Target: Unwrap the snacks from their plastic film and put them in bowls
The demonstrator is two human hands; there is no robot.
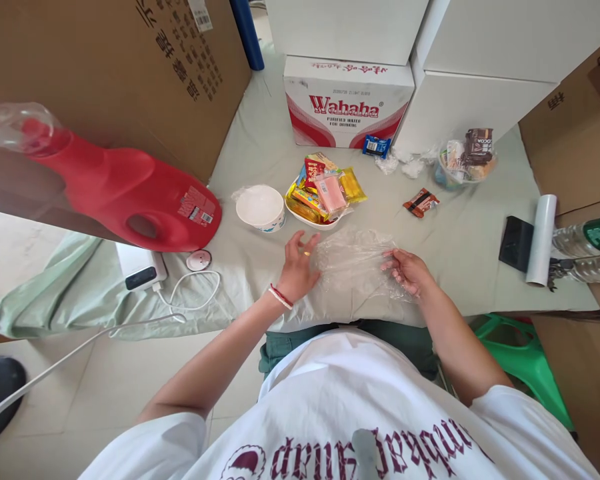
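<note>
A crumpled sheet of clear plastic film (353, 263) is spread between my hands, low over the table's front part. My right hand (407, 272) pinches its right side between thumb and fingers. At the film's left edge is my left hand (299, 270), fingers apart, the thumb side close to or touching the film. Just beyond lies a white bowl (293, 217) heaped with wrapped snacks (327, 190) in yellow, red and pink. To its left stands a white paper tub (260, 207), its top apparently covered with film.
A red jug (180, 200), power bank (140, 267) and cable are at left. Farther back are a Wahaha carton (350, 107), a blue packet (377, 145), a brown-wrapped snack (421, 202) and a film-covered snack bowl (463, 175). A film roll (541, 240) and bottles lie right.
</note>
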